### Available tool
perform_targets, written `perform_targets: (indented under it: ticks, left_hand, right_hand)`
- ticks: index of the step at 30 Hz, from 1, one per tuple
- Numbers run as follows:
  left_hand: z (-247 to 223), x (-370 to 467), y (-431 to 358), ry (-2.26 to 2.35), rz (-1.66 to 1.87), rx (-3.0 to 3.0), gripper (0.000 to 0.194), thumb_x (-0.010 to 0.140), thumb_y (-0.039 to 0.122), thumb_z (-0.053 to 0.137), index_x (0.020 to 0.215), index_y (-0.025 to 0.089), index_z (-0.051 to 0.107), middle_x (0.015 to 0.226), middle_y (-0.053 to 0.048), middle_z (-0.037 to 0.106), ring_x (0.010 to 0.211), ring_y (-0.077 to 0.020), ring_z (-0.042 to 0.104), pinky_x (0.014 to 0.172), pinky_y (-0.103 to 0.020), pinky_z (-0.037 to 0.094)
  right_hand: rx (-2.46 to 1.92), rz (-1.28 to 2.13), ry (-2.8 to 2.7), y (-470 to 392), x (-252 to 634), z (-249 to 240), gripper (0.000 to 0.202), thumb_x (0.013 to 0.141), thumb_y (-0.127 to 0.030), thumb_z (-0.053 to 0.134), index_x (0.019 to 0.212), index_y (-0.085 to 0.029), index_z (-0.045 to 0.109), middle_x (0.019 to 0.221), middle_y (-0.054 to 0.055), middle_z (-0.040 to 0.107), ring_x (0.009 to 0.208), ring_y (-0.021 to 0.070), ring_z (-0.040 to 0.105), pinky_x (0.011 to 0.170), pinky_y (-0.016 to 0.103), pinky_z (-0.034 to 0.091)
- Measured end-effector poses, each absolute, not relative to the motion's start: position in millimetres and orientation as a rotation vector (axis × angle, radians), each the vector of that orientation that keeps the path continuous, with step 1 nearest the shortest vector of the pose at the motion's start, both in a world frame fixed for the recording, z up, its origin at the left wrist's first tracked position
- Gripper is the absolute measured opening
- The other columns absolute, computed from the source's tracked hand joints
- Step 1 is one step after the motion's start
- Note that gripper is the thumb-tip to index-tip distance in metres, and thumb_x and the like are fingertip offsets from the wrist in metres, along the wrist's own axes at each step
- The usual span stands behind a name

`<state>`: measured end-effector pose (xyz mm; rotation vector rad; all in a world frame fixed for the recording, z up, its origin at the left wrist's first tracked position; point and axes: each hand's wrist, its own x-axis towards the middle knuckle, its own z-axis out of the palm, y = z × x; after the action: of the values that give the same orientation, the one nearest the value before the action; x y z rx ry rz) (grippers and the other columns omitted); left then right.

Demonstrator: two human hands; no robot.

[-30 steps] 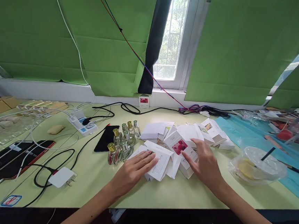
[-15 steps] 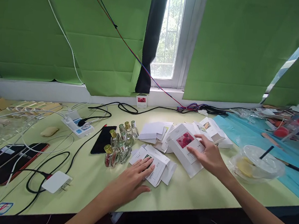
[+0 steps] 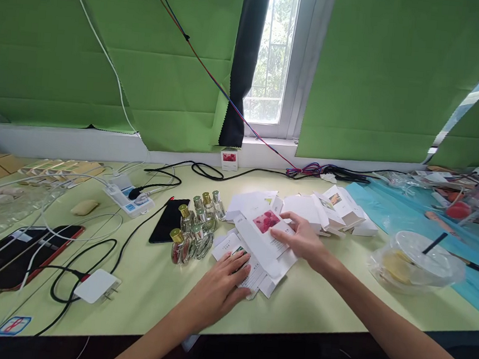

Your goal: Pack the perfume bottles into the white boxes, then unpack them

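Note:
My right hand (image 3: 301,238) grips a flattened white box (image 3: 259,242) with a red flower picture, tilted over other boxes. Fingers spread, my left hand (image 3: 219,292) lies flat on a pile of folded white boxes (image 3: 258,273), one with a dark green picture. Part of that pile is hidden under the hand and the held box. Left of it stand several small glass bottles (image 3: 196,243) with gold or silvery caps. Behind the hands lie more white boxes (image 3: 337,207), some partly opened out.
A black phone (image 3: 167,221) lies behind the bottles. At left are a power strip (image 3: 131,201), a white charger (image 3: 98,286), cables and more phones (image 3: 40,254). A lidded plastic cup (image 3: 412,261) in a bag stands at right, beside blue sheeting (image 3: 404,208).
My right hand has moved left and brought the red-flower box over the pile near my left hand. My left hand stays on the pile. The view has shifted slightly.

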<state>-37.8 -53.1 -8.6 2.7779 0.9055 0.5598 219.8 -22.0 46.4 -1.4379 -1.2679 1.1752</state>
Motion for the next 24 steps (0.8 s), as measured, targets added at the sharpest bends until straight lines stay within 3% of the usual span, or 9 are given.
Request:
perform_targets:
  ticks: [3, 6, 8, 13, 15, 18, 21, 24]
  left_hand:
    - [-18.3, -31.0, -53.2, 1.018, 0.696, 2.654, 0.022, 0.103, 0.019, 0.049, 0.102, 0.02, 0.072, 0.133, -0.009, 0.071, 0.127, -0.0254, 0.066, 0.114, -0.051, 0.052]
    - [-26.8, -26.3, -58.0, 1.241, 0.855, 2.582, 0.02, 0.1, 0.022, 0.054, 0.086, 0.019, 0.067, 0.12, -0.01, 0.072, 0.117, -0.0266, 0.067, 0.099, -0.046, 0.06]
    - [-30.3, -25.2, -64.0, 1.551, 0.866, 2.575, 0.014, 0.098, 0.029, 0.059, 0.095, 0.02, 0.068, 0.114, -0.012, 0.068, 0.108, -0.0304, 0.065, 0.086, -0.046, 0.061]
    - [-31.6, -21.5, -73.3, 2.102, 0.638, 2.323, 0.052, 0.098, 0.052, 0.054, 0.135, 0.017, 0.058, 0.1, -0.013, 0.056, 0.086, -0.0304, 0.06, 0.069, -0.043, 0.055]
    - [-30.0, -15.0, -70.6, 2.129, 0.615, 2.197, 0.058, 0.098, 0.051, 0.052, 0.143, 0.015, 0.05, 0.098, -0.013, 0.056, 0.088, -0.0331, 0.061, 0.071, -0.045, 0.054]
    - [-27.6, 0.0, -60.3, 2.1, 0.654, 2.064, 0.065, 0.097, 0.049, 0.051, 0.15, 0.013, 0.039, 0.102, -0.018, 0.059, 0.097, -0.0387, 0.062, 0.076, -0.051, 0.054]
    - [-28.6, 14.3, -48.2, 2.078, 0.801, 2.011, 0.07, 0.098, 0.05, 0.05, 0.15, 0.006, 0.033, 0.104, -0.024, 0.062, 0.096, -0.041, 0.063, 0.078, -0.059, 0.053]
    - [-34.7, 24.1, -41.8, 2.122, 0.919, 1.998, 0.07, 0.095, 0.047, 0.057, 0.147, 0.006, 0.035, 0.1, -0.022, 0.063, 0.091, -0.0395, 0.065, 0.076, -0.06, 0.054]
  right_hand:
    - [-1.482, 1.077, -1.243, -21.3, 217.7, 42.9, 0.048, 0.076, -0.043, 0.08, 0.113, -0.02, 0.061, 0.09, 0.008, 0.08, 0.074, 0.0251, 0.077, 0.061, 0.033, 0.061]
    - [-1.485, 0.922, -1.228, -7.4, 231.8, 52.9, 0.05, 0.077, -0.045, 0.079, 0.115, -0.02, 0.06, 0.094, 0.01, 0.079, 0.076, 0.0256, 0.077, 0.062, 0.034, 0.061]
    - [-1.508, 0.797, -1.215, 8.5, 245.3, 62.8, 0.049, 0.077, -0.045, 0.078, 0.115, -0.019, 0.061, 0.097, 0.011, 0.079, 0.078, 0.0257, 0.076, 0.064, 0.034, 0.06]
    - [-1.828, 0.517, -1.364, 51.9, 271.5, 63.2, 0.045, 0.086, -0.047, 0.067, 0.118, -0.017, 0.061, 0.105, 0.011, 0.077, 0.091, 0.0257, 0.074, 0.071, 0.031, 0.055]
    - [-1.908, 0.532, -1.422, 61.8, 273.2, 47.3, 0.038, 0.081, -0.04, 0.073, 0.11, -0.016, 0.064, 0.102, 0.011, 0.077, 0.094, 0.0268, 0.072, 0.074, 0.031, 0.053]
    - [-1.987, 0.557, -1.499, 66.3, 268.3, 16.5, 0.032, 0.078, -0.036, 0.076, 0.1, -0.015, 0.066, 0.098, 0.011, 0.077, 0.095, 0.0275, 0.071, 0.076, 0.03, 0.05]
    - [-2.055, 0.524, -1.531, 66.1, 263.6, -4.4, 0.036, 0.081, -0.037, 0.074, 0.107, -0.014, 0.066, 0.11, 0.016, 0.075, 0.107, 0.0314, 0.069, 0.083, 0.032, 0.048]
    - [-2.073, 0.513, -1.571, 66.8, 264.0, -9.0, 0.04, 0.083, -0.04, 0.074, 0.112, -0.013, 0.065, 0.117, 0.017, 0.074, 0.111, 0.0326, 0.068, 0.085, 0.033, 0.047]
